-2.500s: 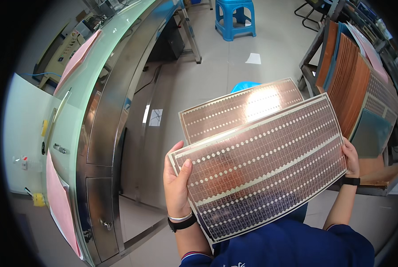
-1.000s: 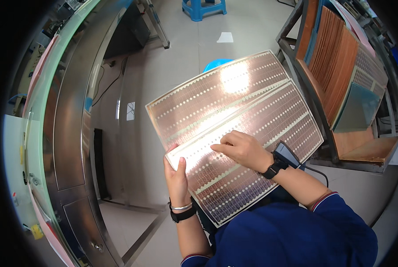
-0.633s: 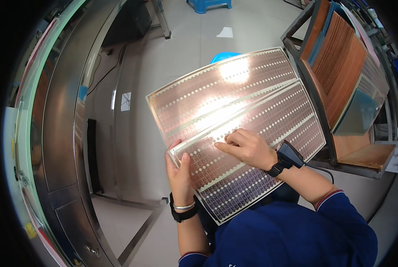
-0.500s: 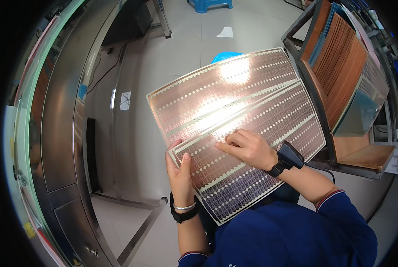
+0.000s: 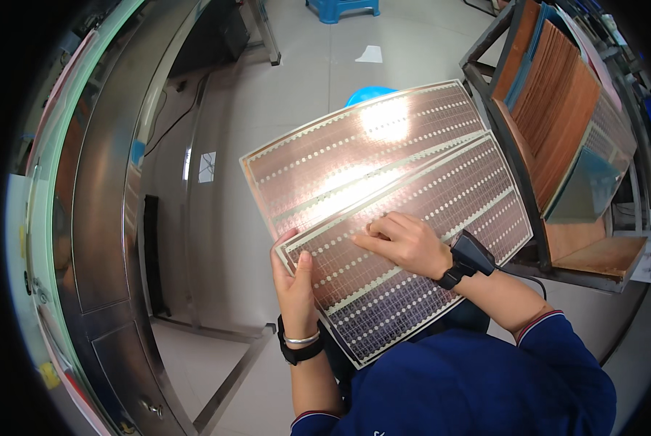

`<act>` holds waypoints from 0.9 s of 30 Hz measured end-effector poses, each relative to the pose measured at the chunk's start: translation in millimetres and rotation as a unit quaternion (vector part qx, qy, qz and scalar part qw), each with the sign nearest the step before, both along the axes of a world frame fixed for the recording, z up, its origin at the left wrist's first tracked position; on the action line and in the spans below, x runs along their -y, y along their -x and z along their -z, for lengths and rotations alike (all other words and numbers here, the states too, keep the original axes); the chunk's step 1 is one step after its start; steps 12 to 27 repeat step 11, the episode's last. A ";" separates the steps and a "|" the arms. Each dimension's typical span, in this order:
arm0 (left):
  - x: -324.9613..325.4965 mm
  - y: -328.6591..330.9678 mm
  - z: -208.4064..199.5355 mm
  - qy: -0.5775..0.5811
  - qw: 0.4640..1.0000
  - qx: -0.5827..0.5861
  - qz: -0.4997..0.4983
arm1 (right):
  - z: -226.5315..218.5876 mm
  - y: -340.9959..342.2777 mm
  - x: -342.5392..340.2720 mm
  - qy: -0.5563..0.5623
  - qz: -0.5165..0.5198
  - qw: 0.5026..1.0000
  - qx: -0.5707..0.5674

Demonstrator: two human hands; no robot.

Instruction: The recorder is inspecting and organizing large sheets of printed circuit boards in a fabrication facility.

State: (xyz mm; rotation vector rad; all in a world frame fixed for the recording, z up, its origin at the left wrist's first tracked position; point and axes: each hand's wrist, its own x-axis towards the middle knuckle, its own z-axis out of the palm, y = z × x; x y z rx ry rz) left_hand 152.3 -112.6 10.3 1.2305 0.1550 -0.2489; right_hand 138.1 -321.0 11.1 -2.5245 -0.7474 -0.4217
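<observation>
Two copper-coloured circuit board panels lie overlapped and tilted over my lap. The near panel point(image 5: 478, 189) carries rows of pale dots and fine grid lines, with glare over its upper part. The far panel point(image 5: 303, 174) shows from beneath its upper edge. My left hand point(image 5: 294, 280) grips the left corner of the near panel, thumb on top and fingers behind the edge. Over the middle of that panel, my right hand point(image 5: 409, 247) is closed, its fingers curled together at the surface. Whatever they may hold is too small to make out. A strap with a black corded device circles my right wrist.
On the right, a slanted rack point(image 5: 532, 182) holds a thick stack of brown boards point(image 5: 558, 87) and a teal sheet point(image 5: 578, 187). A metal cabinet point(image 5: 103, 240) stands along the left. Blue stools point(image 5: 369, 94) show behind the panels and at the far side.
</observation>
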 end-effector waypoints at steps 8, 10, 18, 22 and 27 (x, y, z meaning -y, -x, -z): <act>-3.5 -0.9 -0.1 0.007 1.000 0.009 -0.022 | -19.0 -4.8 56.7 -0.092 0.172 0.980 0.032; -2.0 -2.3 -8.3 0.075 0.997 -0.009 -0.019 | -11.9 -1.8 114.1 -0.111 0.299 0.945 0.074; -1.4 -4.7 -8.3 0.102 0.994 -0.020 -0.021 | -12.8 1.8 118.6 -0.107 0.302 0.944 0.073; -1.4 -4.7 -8.3 0.102 0.994 -0.020 -0.021 | -12.8 1.8 118.6 -0.107 0.302 0.944 0.073; -1.4 -4.7 -8.3 0.102 0.994 -0.020 -0.021 | -12.8 1.8 118.6 -0.107 0.302 0.944 0.073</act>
